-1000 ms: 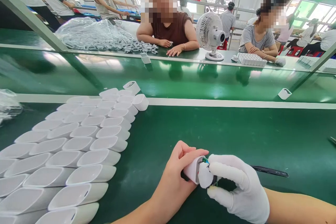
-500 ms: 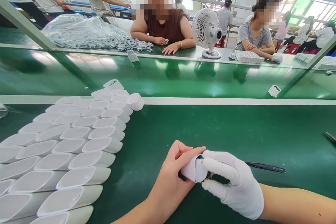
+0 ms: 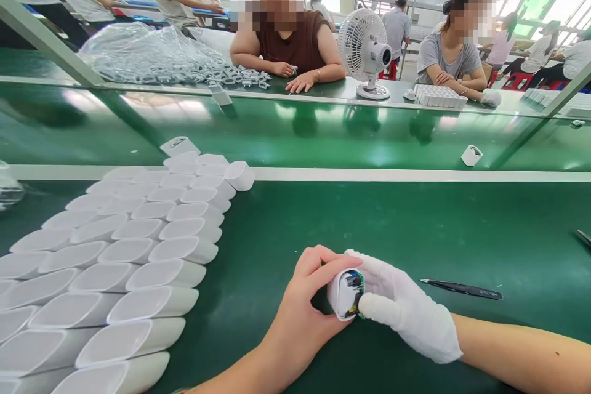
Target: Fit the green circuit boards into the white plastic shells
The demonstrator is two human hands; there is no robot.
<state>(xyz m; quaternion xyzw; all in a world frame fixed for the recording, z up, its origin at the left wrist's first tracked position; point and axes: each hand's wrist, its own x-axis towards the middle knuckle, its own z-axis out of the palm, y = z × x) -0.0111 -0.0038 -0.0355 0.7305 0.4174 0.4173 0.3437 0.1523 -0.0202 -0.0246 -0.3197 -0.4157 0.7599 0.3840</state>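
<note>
In the head view, my bare left hand (image 3: 307, 314) is wrapped around a white plastic housing (image 3: 333, 295), fingers over the top and thumb below. A small green circuit board (image 3: 355, 292) with dark and blue parts shows in the housing's opening, which faces right. My right hand (image 3: 401, 305), in a white glove, grips the board's right side at the opening. Its thumb is at the lower edge and its fingers lie along the upper far side, partly hidden. Black tweezers (image 3: 462, 289) lie on the green table to the right of the glove.
Rows of white empty housings (image 3: 138, 274) stand packed on the left. Beyond the white strip (image 3: 369, 175) runs a green belt (image 3: 277, 135) carrying a few white units (image 3: 471, 156). Across it are a fan (image 3: 364, 52), seated people and a pile of small grey parts (image 3: 207, 74).
My right hand has shifted and turned, so the circuit board inside the housing now shows. The tweezers' tip has come into sight. White units on the belt have moved left.
</note>
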